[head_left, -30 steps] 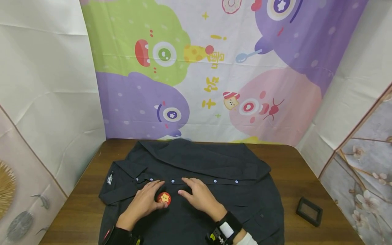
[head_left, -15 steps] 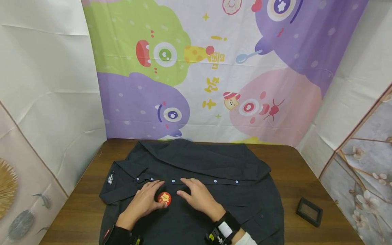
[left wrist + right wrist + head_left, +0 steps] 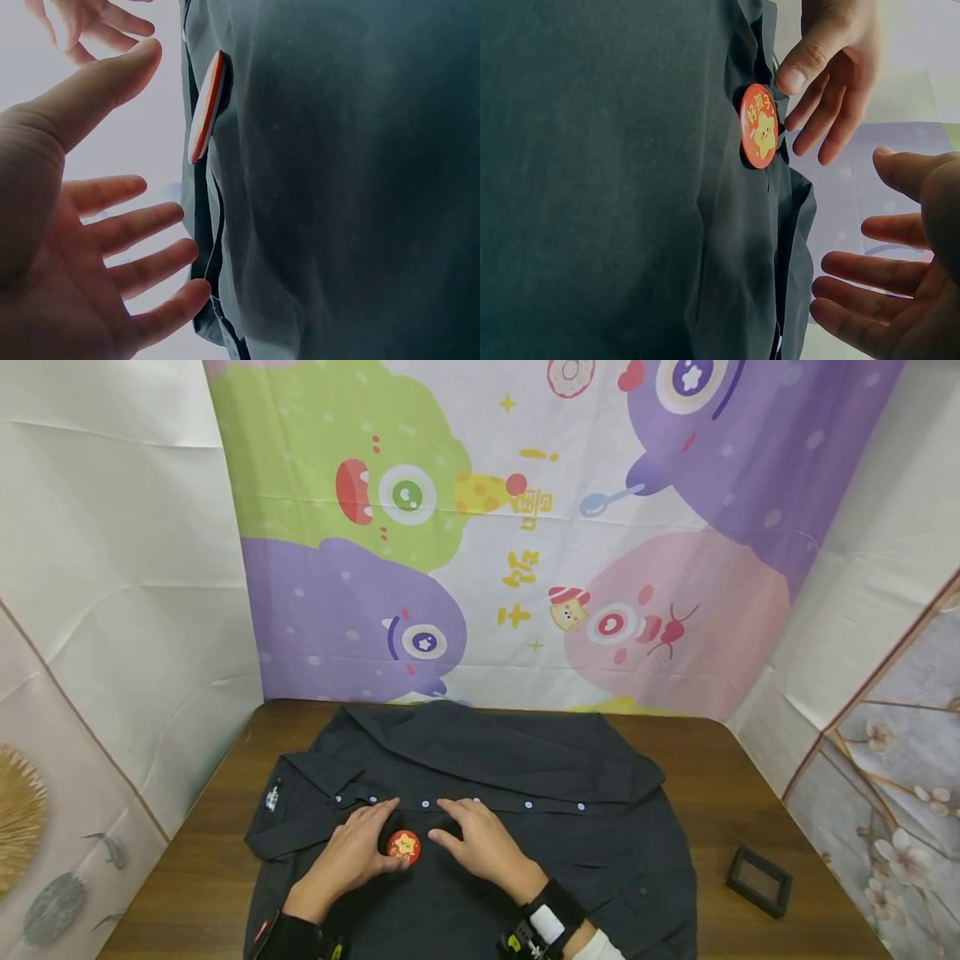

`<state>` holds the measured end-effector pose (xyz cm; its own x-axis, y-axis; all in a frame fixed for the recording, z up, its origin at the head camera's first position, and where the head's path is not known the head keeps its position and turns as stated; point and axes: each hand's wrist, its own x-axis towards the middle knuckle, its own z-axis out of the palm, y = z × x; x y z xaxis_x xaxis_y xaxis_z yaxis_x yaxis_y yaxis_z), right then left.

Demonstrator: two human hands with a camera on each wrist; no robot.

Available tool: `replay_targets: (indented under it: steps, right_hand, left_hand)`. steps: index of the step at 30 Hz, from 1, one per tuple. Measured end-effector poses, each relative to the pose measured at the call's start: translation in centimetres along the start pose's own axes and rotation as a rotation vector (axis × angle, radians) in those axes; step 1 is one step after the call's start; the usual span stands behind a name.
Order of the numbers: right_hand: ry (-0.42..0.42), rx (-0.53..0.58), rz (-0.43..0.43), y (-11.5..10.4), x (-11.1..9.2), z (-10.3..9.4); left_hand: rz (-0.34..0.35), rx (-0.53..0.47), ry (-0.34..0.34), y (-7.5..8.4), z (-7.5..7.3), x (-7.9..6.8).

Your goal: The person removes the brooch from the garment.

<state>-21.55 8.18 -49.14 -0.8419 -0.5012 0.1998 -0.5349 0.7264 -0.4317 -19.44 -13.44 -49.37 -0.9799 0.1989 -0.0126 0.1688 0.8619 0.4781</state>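
A dark button-up shirt lies spread over the table, a row of pale buttons across it. On its front sits a round red badge with a yellow star; the right wrist view shows the badge face-on, the left wrist view shows its edge. My left hand hovers just left of the badge, fingers spread and apart from it in both wrist views. To the badge's right, my right hand is held with fingers extended and nothing in it.
On the right of the brown wooden table lies a small black frame with a clear middle. Behind the table hangs a cartoon-printed cloth. White fabric panels stand at the sides.
My right hand has shifted slightly left, nearer the badge. The left hand keeps almost the same place, and the badge stays on the shirt. The head view has drifted a little.
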Motion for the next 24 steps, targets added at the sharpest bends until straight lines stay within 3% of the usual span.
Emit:
replay_targets:
  steps: [13, 24]
  right_hand:
    - [-0.005, -0.023, -0.018, -0.16, 0.11, 0.63]
    - [-0.004, -0.017, -0.03, -0.28, 0.22, 0.87]
  left_hand:
    - [0.026, 0.004, 0.001, 0.02, 0.08, 0.03]
    - [0.002, 0.004, -0.017, 0.0, 0.27, -0.08]
